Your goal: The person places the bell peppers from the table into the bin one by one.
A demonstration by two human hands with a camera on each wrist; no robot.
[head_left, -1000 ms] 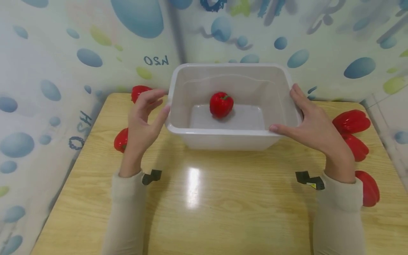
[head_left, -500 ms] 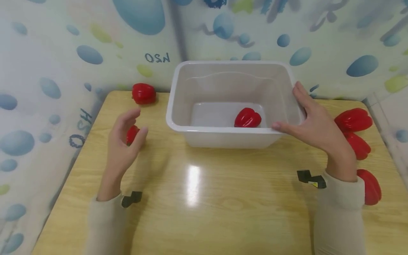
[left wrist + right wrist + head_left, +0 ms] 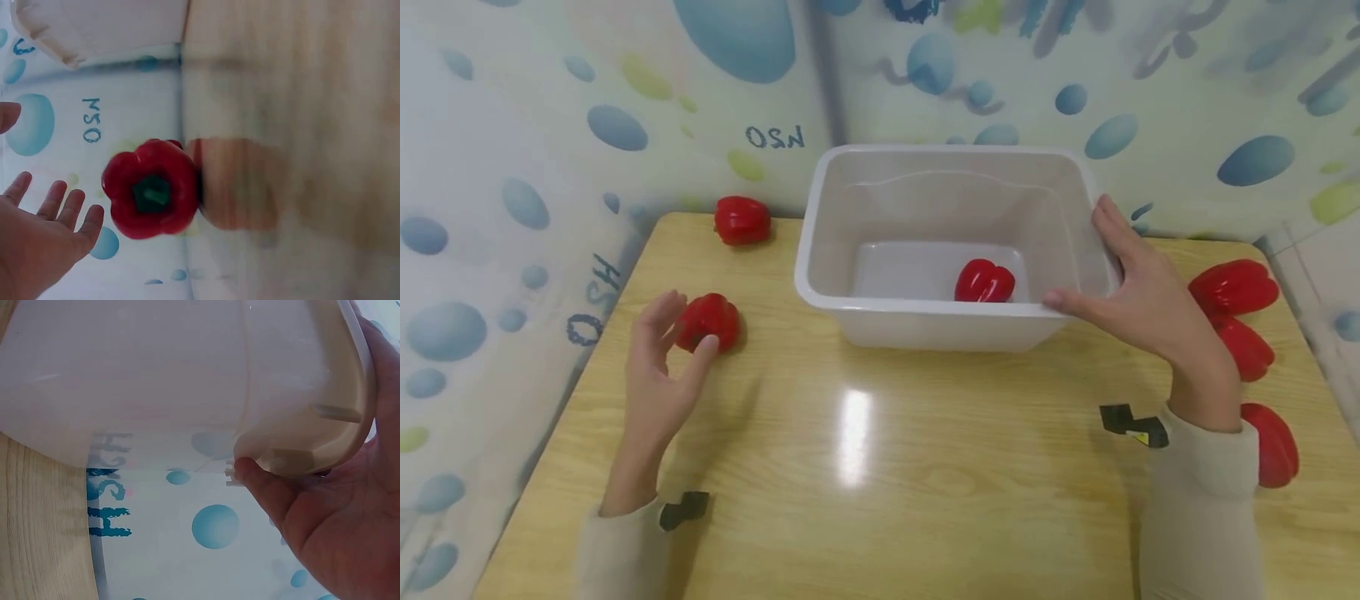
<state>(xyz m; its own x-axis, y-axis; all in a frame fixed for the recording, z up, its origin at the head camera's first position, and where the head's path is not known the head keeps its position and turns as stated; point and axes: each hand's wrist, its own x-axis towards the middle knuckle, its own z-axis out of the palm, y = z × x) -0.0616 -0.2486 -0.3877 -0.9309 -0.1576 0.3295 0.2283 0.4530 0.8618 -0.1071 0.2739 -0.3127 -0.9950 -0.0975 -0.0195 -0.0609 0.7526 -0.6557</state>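
My left hand (image 3: 657,387) is beside a red bell pepper (image 3: 718,321) on the left of the table, fingers apart and loosely bent, holding nothing. The left wrist view has that pepper with its green stem (image 3: 152,191) facing the camera, a gap away from the fingertips. My right hand (image 3: 1142,304) grips the front right corner of a white plastic bin (image 3: 925,329), thumb on the front rim and fingers along the right side. In the right wrist view, the hand holds the bin's rim from outside. One red bell pepper lies inside the bin, near its front right.
Another red pepper (image 3: 742,221) lies at the back left, by the patterned wall (image 3: 647,75). At the right edge of the wooden table (image 3: 880,517), red peppers (image 3: 1234,286) lie beyond my right arm. The bin stands close to the back wall.
The left hand has left the bin's left side and moved left and nearer to the front pepper. Inside the bin, the pepper has rolled right and forward. The right hand has stayed on the bin.
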